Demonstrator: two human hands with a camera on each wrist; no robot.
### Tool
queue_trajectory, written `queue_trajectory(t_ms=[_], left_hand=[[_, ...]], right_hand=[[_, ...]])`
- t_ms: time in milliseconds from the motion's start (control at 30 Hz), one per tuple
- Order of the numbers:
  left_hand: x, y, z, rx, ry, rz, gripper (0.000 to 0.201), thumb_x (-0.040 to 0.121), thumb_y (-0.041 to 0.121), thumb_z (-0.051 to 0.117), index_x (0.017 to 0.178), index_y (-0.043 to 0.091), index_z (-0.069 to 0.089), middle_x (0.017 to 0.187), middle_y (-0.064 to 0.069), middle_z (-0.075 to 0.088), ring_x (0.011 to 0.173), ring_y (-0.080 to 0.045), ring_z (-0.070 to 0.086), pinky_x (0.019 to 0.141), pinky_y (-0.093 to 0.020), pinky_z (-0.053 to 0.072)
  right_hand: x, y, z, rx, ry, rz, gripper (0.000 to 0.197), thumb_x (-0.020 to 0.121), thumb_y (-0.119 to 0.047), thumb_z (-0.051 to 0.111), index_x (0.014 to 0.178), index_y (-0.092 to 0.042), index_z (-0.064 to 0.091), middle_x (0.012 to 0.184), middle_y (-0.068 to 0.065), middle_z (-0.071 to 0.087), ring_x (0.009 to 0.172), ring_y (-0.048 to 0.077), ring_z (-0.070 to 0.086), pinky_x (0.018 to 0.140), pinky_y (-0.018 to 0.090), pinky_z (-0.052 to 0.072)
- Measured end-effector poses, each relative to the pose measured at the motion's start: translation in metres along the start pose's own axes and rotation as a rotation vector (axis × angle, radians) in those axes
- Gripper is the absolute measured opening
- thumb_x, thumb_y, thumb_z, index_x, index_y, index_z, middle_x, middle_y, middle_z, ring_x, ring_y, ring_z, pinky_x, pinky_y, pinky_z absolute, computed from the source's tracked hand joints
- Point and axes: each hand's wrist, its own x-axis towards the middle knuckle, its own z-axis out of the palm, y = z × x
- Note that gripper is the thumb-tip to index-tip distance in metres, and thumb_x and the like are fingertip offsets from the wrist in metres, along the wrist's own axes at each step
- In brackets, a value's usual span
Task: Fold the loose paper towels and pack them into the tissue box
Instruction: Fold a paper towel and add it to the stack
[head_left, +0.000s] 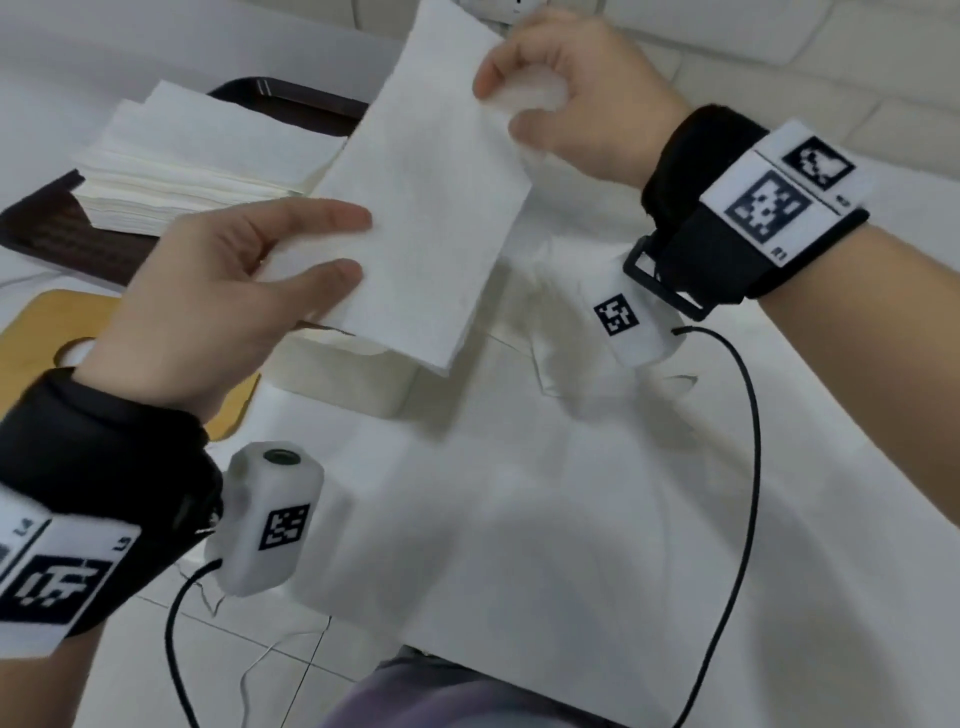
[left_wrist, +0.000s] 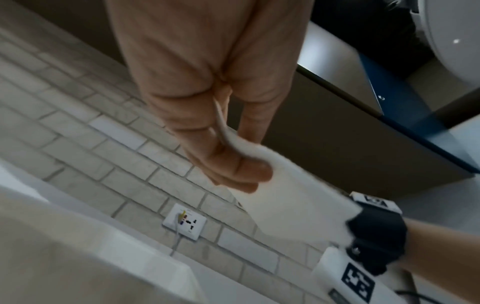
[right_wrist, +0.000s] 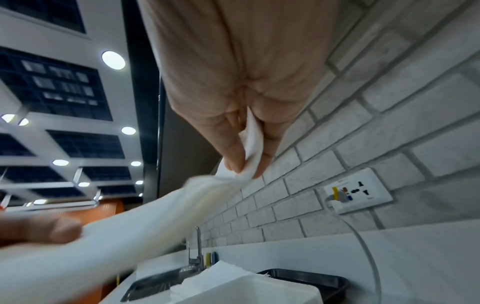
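A folded white paper towel (head_left: 431, 208) hangs in the air between both hands, above the table. My left hand (head_left: 223, 280) pinches its near left edge between thumb and fingers; the left wrist view shows the towel (left_wrist: 293, 197) clamped in that pinch (left_wrist: 233, 156). My right hand (head_left: 566, 98) pinches the towel's far right corner, seen as a bunched corner (right_wrist: 250, 156) in the right wrist view. The white tissue box (head_left: 358, 374) sits open on the table right under the towel, partly hidden by it. A stack of loose paper towels (head_left: 192, 156) lies on a dark tray (head_left: 62, 228) at the back left.
A wooden board (head_left: 47, 322) with a hole lies at the left, partly under my left hand. A white cloth (head_left: 545, 493) covers the table. A wall socket (right_wrist: 358, 191) with a plugged cable sits on the brick wall, and a sink with a tap (right_wrist: 197, 255) lies further back.
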Motion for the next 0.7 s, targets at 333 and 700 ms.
queue_trajectory(t_ms=[333,700], left_hand=[[0.040,-0.017,0.000,0.801,-0.057,-0.258,0.049,0.081,0.011,0.066,0.127,0.024,0.054,0.131,-0.005,0.050,0.111,-0.020,0.047,0.081,-0.022,0.031],[0.065,-0.028,0.011,1.203,-0.401,-0.452,0.035,0.086,0.019,0.062,0.119,0.009,0.060,0.119,-0.011,0.052,0.098,-0.028,0.053,0.074,-0.029,0.044]], right_hand=[[0.069,-0.008,0.072,-0.456,-0.367,-0.057,0.045,0.088,0.007,0.044,0.130,-0.009,0.049,0.141,0.013,0.035,0.128,0.028,0.038,0.096,0.023,0.025],[0.090,0.005,0.151,-0.837,-0.883,-0.060,0.043,0.074,-0.025,0.060,0.114,-0.008,0.063,0.121,0.011,0.060,0.104,0.034,0.060,0.077,0.034,0.048]])
